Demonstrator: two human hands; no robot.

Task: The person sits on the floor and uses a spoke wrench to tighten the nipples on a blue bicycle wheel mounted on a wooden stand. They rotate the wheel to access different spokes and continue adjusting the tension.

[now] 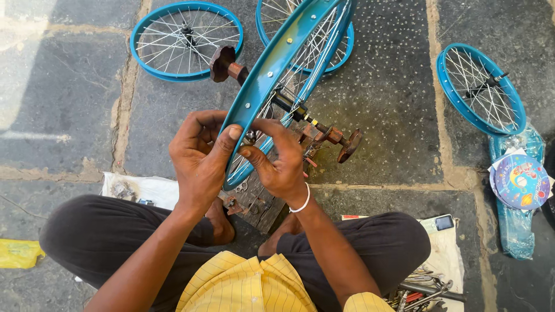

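- The left hand (199,153) is curling its fingers in, with the thumb pressing against the near edge of the teal rim (283,63).
- The right hand (280,162) is pinching something small at the spokes (312,55) just inside the rim; what it is cannot be told. A white band is sitting on that wrist.
- The rim is standing upright on edge between the hands, its axle (300,115) lying across a rusty stand (341,141) with brown knobs at both ends.
- The person is sitting cross-legged on stone paving, with the stand's wooden base (257,202) between the knees.
- Three more teal wheels are lying flat on the paving: one (186,39) at upper left, one (341,49) behind the rim, one (481,88) at right.
- A teal plastic bag (514,225) with a round card is lying at far right.
- Tools (425,292) are lying on a cloth by the right knee, and a phone (444,222) is near them.
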